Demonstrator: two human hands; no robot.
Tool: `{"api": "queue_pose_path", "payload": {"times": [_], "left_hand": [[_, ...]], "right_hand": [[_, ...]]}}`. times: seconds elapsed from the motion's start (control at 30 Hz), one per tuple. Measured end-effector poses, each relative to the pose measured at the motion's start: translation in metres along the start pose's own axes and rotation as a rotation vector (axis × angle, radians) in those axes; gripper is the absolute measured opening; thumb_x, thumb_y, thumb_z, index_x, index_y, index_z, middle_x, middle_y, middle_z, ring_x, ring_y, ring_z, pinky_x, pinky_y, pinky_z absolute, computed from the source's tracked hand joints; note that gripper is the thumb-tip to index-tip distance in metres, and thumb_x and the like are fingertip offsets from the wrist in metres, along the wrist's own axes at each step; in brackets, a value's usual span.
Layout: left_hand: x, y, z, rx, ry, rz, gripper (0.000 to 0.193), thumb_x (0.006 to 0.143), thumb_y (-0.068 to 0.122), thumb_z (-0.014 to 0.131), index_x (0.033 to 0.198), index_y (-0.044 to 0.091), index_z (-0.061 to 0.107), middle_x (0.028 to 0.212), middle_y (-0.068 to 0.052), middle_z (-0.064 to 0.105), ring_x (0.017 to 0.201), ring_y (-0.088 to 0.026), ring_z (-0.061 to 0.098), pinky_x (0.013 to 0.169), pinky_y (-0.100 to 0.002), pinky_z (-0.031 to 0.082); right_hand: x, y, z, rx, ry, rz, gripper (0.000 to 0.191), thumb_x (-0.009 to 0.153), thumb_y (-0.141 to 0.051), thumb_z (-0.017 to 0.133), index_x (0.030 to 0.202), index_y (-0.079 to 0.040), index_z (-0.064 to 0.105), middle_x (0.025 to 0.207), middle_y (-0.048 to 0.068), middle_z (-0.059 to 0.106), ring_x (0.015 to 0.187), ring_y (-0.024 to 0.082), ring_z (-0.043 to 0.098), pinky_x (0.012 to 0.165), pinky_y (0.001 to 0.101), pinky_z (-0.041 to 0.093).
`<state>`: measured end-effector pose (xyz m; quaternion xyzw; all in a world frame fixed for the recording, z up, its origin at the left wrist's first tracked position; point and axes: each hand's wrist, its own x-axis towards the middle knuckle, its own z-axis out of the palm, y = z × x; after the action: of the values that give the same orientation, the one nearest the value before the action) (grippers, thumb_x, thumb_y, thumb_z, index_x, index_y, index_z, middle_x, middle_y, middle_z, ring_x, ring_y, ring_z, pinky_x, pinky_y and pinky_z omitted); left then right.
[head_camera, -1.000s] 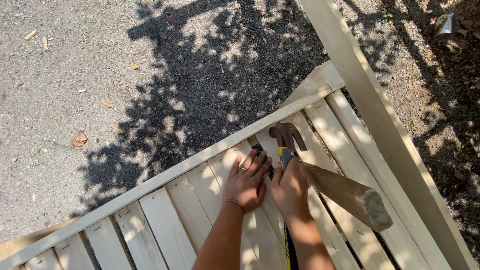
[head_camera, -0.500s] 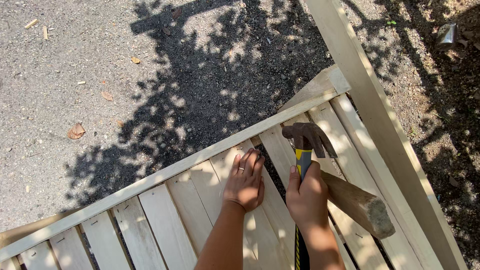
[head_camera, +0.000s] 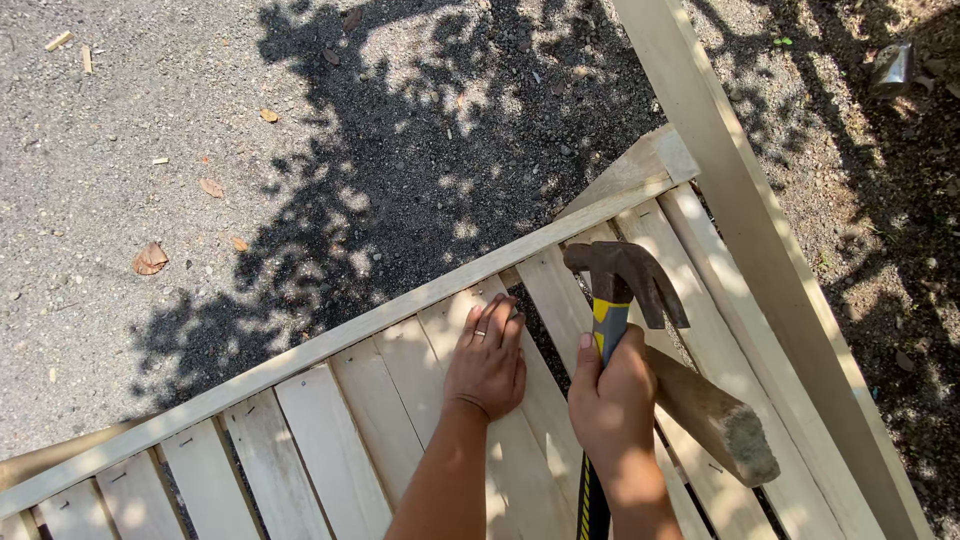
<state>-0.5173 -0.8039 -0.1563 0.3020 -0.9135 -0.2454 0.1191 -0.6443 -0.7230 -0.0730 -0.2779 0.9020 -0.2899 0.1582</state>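
My right hand (head_camera: 612, 400) grips the yellow-and-black handle of a claw hammer (head_camera: 625, 275), whose rusty steel head is raised above the pale wooden slats (head_camera: 330, 440). My left hand (head_camera: 487, 360) lies flat on a slat just below the long top rail (head_camera: 300, 355), fingers spread, a ring on one finger. The hammer head hangs to the right of my left fingertips. A thick round wooden stake (head_camera: 715, 415) lies across the slats behind my right hand.
The slatted panel lies on grey gravel ground (head_camera: 150, 150) with dry leaves and wood chips. A long pale beam (head_camera: 760, 260) runs diagonally along the panel's right side. Tree shadow covers the middle of the gravel.
My right hand has drawn the hammer back to the right and lifted its head off the slat. My left hand stays flat on the wood.
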Motion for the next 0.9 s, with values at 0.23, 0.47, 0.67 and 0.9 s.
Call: {"api": "queue_pose_path", "payload": {"times": [0.23, 0.47, 0.67, 0.9], "left_hand": [[0.002, -0.006, 0.005, -0.044, 0.003, -0.036, 0.044, 0.088, 0.018, 0.057, 0.128, 0.001, 0.052, 0.155, -0.019, 0.04, 0.15, -0.033, 0.032, 0.123, -0.051, 0.019], [-0.003, -0.005, 0.007, -0.054, -0.001, -0.014, 0.045, 0.086, 0.018, 0.058, 0.127, 0.0, 0.052, 0.154, -0.02, 0.041, 0.149, -0.036, 0.033, 0.122, -0.052, 0.022], [0.001, -0.006, 0.01, -0.051, 0.05, -0.017, 0.038, 0.089, 0.017, 0.055, 0.125, 0.001, 0.053, 0.154, -0.019, 0.044, 0.151, -0.033, 0.036, 0.125, -0.051, 0.023], [-0.001, -0.006, 0.011, -0.039, -0.036, -0.039, 0.039, 0.088, 0.019, 0.053, 0.124, 0.001, 0.053, 0.155, -0.018, 0.04, 0.151, -0.033, 0.032, 0.123, -0.052, 0.021]], "right_hand": [[0.023, -0.001, 0.018, -0.076, -0.152, -0.002, 0.027, 0.098, -0.021, 0.062, 0.099, 0.004, 0.052, 0.082, 0.031, 0.066, 0.078, 0.051, 0.066, 0.07, 0.0561, 0.051], [0.01, -0.003, 0.026, -0.113, -0.074, -0.024, 0.03, 0.096, -0.021, 0.062, 0.101, 0.007, 0.05, 0.08, 0.032, 0.066, 0.078, 0.052, 0.065, 0.07, 0.0569, 0.051], [0.02, -0.007, 0.012, -0.076, -0.149, 0.03, 0.029, 0.097, -0.022, 0.062, 0.102, 0.005, 0.051, 0.081, 0.031, 0.066, 0.078, 0.052, 0.066, 0.068, 0.0569, 0.051], [0.016, -0.006, 0.028, -0.127, -0.128, 0.061, 0.031, 0.096, -0.02, 0.062, 0.107, 0.006, 0.049, 0.081, 0.032, 0.066, 0.078, 0.052, 0.066, 0.07, 0.0572, 0.051]]}}
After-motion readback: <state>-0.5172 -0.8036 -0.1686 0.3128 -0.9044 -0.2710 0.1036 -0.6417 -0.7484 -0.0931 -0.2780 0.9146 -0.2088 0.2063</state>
